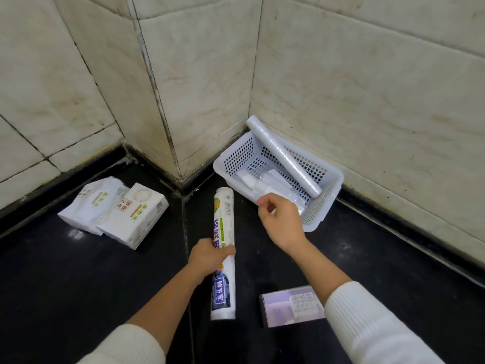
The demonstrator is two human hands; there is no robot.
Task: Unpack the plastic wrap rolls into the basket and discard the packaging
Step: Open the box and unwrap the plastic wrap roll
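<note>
Two tiled walls (367,88) — black glossy countertop (78,285).

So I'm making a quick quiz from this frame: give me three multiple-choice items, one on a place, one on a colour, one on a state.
1. Where does the unwrapped roll lie?
A. on the counter
B. leaning in the basket
C. in a hand

2. What colour is the basket?
A. white
B. red
C. black

3. What is the left hand doing?
A. gripping the packaged roll
B. resting flat
C. holding the tissue packs

Key: 1 B, one end pokes over the rim; 2 A, white perforated plastic; 3 A, its fingers wrap the printed tube.
</note>
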